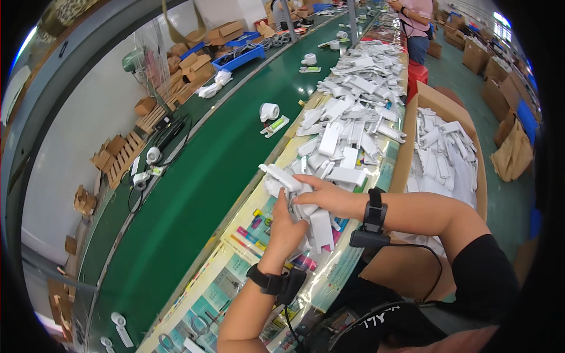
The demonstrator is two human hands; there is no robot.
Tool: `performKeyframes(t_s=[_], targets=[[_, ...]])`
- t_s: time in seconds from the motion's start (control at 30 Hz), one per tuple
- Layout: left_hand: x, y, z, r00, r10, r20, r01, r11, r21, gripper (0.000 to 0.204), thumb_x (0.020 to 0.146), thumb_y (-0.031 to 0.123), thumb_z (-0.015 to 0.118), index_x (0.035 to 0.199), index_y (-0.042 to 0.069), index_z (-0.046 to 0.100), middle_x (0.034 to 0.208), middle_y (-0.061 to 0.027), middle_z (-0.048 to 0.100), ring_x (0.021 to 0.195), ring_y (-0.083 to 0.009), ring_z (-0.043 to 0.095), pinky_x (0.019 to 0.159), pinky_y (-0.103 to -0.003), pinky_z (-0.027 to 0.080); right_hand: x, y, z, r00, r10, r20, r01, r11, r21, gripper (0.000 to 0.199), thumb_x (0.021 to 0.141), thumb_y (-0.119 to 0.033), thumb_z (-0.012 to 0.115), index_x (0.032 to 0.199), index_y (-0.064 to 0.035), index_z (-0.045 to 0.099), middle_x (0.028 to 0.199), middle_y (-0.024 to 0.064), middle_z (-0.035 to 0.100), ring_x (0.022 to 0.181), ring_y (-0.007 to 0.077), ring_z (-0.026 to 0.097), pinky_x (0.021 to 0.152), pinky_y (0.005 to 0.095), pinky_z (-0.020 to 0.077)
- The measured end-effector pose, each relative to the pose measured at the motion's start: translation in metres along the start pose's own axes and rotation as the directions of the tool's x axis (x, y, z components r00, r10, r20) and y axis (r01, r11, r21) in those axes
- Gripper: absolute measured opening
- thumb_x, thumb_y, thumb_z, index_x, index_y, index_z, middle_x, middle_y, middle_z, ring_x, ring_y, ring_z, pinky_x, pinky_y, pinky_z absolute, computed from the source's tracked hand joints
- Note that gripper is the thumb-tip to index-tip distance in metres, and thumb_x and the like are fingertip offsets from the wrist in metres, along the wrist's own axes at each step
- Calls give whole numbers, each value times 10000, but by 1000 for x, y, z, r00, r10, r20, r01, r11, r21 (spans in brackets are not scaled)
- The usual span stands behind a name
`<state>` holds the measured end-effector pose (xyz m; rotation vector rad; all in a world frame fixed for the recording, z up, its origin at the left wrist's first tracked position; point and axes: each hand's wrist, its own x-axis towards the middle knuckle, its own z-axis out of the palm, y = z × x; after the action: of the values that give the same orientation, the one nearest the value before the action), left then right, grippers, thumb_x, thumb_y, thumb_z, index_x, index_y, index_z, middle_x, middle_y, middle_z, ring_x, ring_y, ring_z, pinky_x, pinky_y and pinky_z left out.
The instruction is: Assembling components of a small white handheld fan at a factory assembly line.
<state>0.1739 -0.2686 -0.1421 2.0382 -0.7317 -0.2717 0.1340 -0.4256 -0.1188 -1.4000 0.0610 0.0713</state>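
Note:
My left hand (283, 228) grips a white plastic part (281, 176), a long flat piece, from below. My right hand (325, 195) reaches across from the right and holds the same part and the white pieces (321, 226) bunched under it. Both wrists wear black bands with wired devices. The hands work at the near end of a long heap of white plastic parts (353, 112) that covers the bench with printed sheets (235, 276) on it.
A green conveyor belt (194, 194) runs along the left, carrying white round parts (269, 112) and small packs. A cardboard box (412, 135) full of white parts stands at my right. Another person (415, 23) stands far along the bench. Cardboard stacks line the wall.

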Motion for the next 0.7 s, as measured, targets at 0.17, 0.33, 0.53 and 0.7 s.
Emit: performKeyframes(t_s=[0.17,0.33,0.53,0.7], targets=[[-15,-4,-15,942,-312,125,321,945,-58,803,719,109,539,1411,-35,157,1302,-268,416,1109,-345,496,888,-355,437,-22,-26,-5,998,55,24,-34,844,-535,804,815,-456,594,1367,40,286,1347,280,332,1254,360,352,1036,355,286],[-17,-3,-27,995,72,-69,-62,989,136,669,702,56,536,1315,-93,314,1316,-267,383,1241,-372,360,1065,-384,244,-102,-73,-78,991,-53,124,129,644,-754,610,862,-397,573,1322,-38,396,1334,208,385,1235,310,378,1008,352,330],[-30,97,23,939,343,29,-345,937,53,489,734,-4,538,1220,4,492,1225,-154,516,1128,-274,495,925,-348,396,-263,-103,-172,939,162,-303,-335,634,-697,571,815,-304,658,1277,-31,463,1238,118,516,1127,213,483,927,325,409],[-26,158,117,619,590,518,-677,735,-28,382,723,105,669,1078,-5,579,1037,-186,608,959,-337,585,830,-368,461,-385,-40,-183,797,367,-481,-602,405,-688,842,718,-364,728,1347,16,316,1299,245,424,1190,336,431,996,364,346]])
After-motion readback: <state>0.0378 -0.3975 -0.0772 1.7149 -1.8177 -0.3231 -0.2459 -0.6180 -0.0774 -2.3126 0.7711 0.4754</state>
